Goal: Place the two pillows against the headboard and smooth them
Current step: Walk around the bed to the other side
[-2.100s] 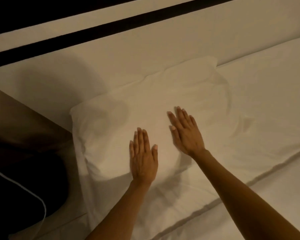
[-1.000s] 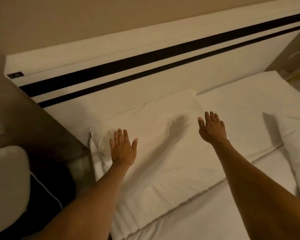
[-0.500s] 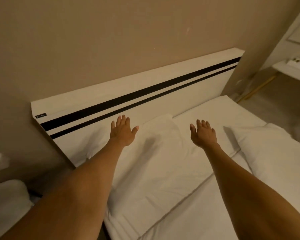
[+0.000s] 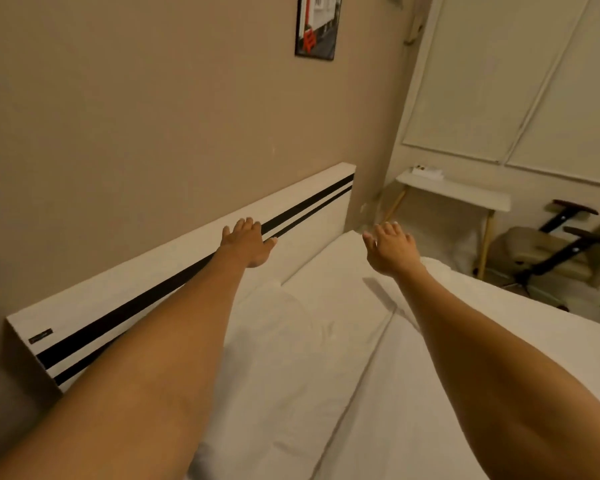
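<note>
One white pillow (image 4: 284, 341) lies flat on the bed, its long edge against the white headboard (image 4: 146, 275) with two black stripes. A second white pillow (image 4: 482, 299) rests further right on the bed, away from the headboard and partly hidden behind my right forearm. Both my arms stretch forward above the bed. My left hand (image 4: 246, 242) hovers in front of the headboard with fingers spread, holding nothing. My right hand (image 4: 390, 249) is raised over the bare white sheet (image 4: 336, 268) near the second pillow, fingers apart and empty.
A beige wall with a framed picture (image 4: 317, 26) rises behind the headboard. Beyond the bed's far side stand a small white table (image 4: 454, 195) and a beige office chair (image 4: 548, 254) with dark armrests.
Both hands have lifted off the first pillow and swung up and to the right. My view has risen from the pillow toward the far end of the headboard.
</note>
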Action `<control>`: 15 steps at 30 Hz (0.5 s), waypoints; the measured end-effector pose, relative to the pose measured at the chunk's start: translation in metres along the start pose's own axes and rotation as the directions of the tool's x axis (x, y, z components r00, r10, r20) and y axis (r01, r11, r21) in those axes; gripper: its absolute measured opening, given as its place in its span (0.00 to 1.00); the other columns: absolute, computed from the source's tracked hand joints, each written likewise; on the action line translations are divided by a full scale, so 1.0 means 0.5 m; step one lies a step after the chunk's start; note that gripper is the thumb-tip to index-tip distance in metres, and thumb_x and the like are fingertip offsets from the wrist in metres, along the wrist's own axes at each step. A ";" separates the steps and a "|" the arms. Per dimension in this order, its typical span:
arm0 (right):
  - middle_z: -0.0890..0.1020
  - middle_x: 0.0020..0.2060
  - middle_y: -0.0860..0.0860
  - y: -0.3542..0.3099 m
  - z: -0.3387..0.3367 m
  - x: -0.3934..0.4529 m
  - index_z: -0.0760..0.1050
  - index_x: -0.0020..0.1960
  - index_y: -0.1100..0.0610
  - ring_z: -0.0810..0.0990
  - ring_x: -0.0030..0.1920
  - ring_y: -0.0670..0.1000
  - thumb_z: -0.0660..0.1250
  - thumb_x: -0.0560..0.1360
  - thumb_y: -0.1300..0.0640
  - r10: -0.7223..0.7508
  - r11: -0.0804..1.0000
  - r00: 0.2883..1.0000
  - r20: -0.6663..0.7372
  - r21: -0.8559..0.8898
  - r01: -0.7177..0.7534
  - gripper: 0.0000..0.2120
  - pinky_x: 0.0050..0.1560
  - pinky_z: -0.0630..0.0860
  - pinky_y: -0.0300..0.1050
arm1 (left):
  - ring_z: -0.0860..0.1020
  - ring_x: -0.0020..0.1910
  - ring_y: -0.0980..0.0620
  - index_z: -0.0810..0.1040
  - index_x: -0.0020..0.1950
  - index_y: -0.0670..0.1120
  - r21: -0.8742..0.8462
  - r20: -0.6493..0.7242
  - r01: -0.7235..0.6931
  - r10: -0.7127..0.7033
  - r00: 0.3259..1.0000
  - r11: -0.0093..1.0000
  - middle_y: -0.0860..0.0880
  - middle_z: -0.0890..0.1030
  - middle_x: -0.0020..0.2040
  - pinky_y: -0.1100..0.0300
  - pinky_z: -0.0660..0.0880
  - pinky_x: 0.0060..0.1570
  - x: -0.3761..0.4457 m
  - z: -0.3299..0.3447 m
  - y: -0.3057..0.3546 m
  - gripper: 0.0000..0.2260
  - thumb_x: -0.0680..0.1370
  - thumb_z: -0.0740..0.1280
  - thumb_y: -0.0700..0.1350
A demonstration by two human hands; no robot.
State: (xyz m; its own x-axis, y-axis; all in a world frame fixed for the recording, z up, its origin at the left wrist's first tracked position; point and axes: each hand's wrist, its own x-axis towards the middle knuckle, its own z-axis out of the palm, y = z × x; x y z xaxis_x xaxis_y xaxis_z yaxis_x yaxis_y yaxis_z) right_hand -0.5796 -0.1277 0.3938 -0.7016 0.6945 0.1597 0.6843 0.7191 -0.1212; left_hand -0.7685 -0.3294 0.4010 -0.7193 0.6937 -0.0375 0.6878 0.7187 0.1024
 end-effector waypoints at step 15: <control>0.55 0.78 0.56 0.301 -0.191 -0.482 0.55 0.78 0.56 0.47 0.79 0.56 0.43 0.82 0.43 0.512 0.849 0.857 -0.050 -0.125 -0.514 0.28 0.75 0.47 0.61 | 0.46 0.79 0.46 0.49 0.79 0.42 -0.053 0.015 -0.513 0.514 0.858 0.857 0.45 0.48 0.80 0.43 0.46 0.76 -0.247 -0.028 0.415 0.32 0.81 0.48 0.60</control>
State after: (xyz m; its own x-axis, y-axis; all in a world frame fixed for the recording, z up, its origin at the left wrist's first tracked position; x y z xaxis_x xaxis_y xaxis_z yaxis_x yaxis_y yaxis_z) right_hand -0.2886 -0.1894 0.4308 -0.2412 0.9625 0.1239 0.9661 0.2502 -0.0628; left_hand -0.5385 -0.2667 0.4409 -0.2618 0.9651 0.0057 0.9529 0.2575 0.1601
